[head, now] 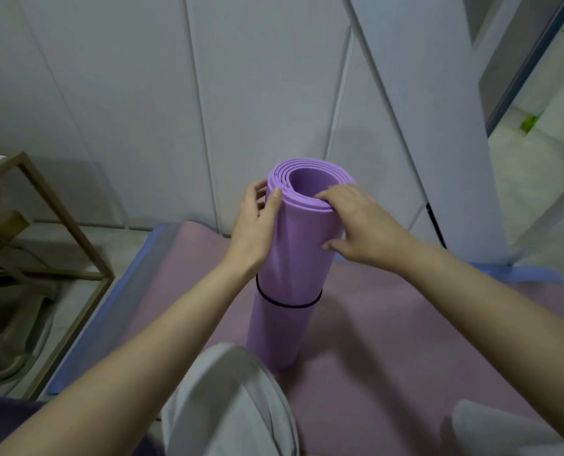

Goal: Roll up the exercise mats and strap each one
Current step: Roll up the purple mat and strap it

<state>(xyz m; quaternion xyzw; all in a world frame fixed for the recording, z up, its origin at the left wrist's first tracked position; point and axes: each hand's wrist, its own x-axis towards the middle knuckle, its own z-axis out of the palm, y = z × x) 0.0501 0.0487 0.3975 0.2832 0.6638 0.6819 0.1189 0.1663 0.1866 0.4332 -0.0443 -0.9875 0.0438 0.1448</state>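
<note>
The rolled lilac foam exercise mat [293, 251] is standing upright at frame centre on a flat pink mat [389, 340], a thin black strap [287, 304] circling it. The left hand [257, 225] is steadying it, fingers curled round its side. The right hand [356, 225] is pressing near-straight fingers on the rim, probably levelling the layers.

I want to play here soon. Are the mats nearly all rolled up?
Not yet. Done: the purple mat is rolled, standing on end, with a black band round its middle. In hand: the left hand grips its side and the right hand rests on its top rim. Still to do: the pink mat and the blue mat under it lie flat, unrolled.
</note>
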